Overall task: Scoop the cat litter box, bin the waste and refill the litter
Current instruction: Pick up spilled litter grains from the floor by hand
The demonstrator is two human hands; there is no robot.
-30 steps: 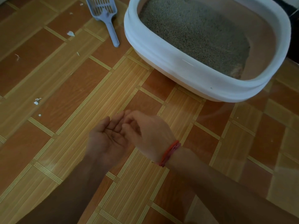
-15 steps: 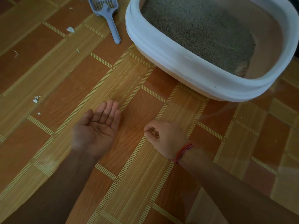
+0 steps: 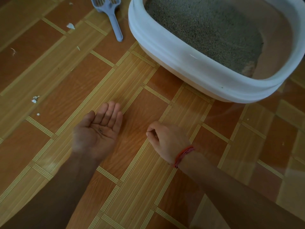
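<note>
The light, stiff blue-grey slotted plastic scoop lies on the floor beside the white oval litter box, likely best taken by its handle; left hand fingers released, right hand fingers clenched, seemingly empty.

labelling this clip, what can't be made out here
Head view:
Blue-grey slotted plastic scoop: head cut by top edge.
White oval plastic litter box: far side cut by top, right edges.
Right hand: curled fingers hide any pinch.
Dark specks on open left hand: too small.
</note>
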